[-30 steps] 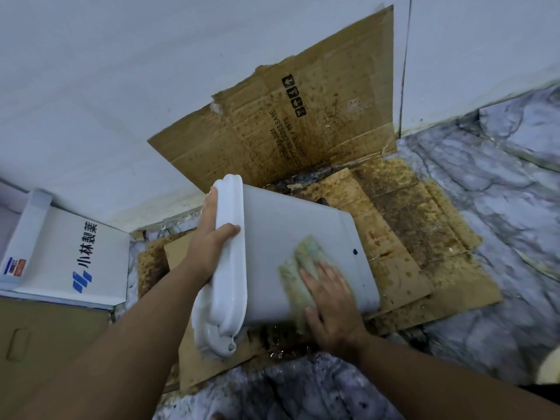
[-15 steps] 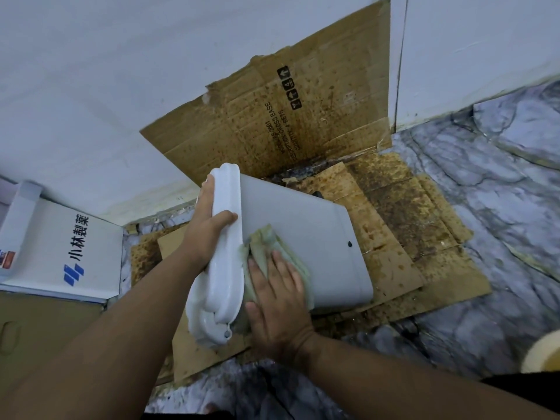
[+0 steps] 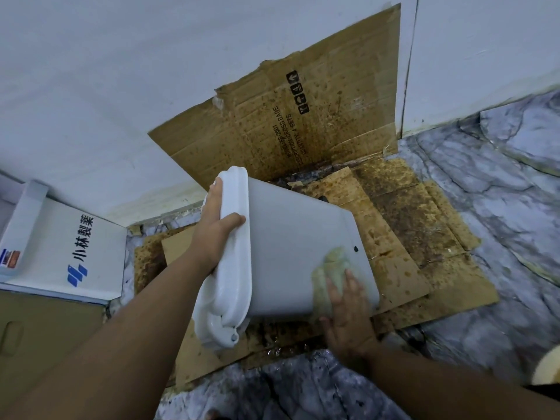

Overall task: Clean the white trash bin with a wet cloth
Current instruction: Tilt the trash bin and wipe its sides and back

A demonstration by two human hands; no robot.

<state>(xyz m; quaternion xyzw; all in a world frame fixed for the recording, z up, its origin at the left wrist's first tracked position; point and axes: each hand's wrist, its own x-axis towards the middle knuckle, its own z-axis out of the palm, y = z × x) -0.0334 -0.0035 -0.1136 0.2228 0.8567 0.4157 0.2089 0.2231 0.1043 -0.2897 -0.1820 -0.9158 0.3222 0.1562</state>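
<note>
1. The white trash bin [image 3: 291, 247] is being kept tipped on its side over the stained cardboard sheets [image 3: 418, 237], with its lidded top end turned toward the camera's left and its base toward the right.
2. The stained cardboard sheets are being spread across the marble floor [image 3: 500, 192], and one printed cardboard panel [image 3: 303, 122] is being leaned against the white wall [image 3: 121, 71].
3. A white box with blue logo [image 3: 69, 253] is being kept by the wall, well apart from the bin on the left.
4. The bin's white lid [image 3: 233, 262] is being gripped by the left hand [image 3: 215, 231], with the fingers wrapped over its far edge and the thumb laid on its near face.
5. The wet cloth [image 3: 331, 274] is being pressed flat against the bin's side, near the base, by the right hand [image 3: 348, 313], whose fingers are being held spread wide on it.
</note>
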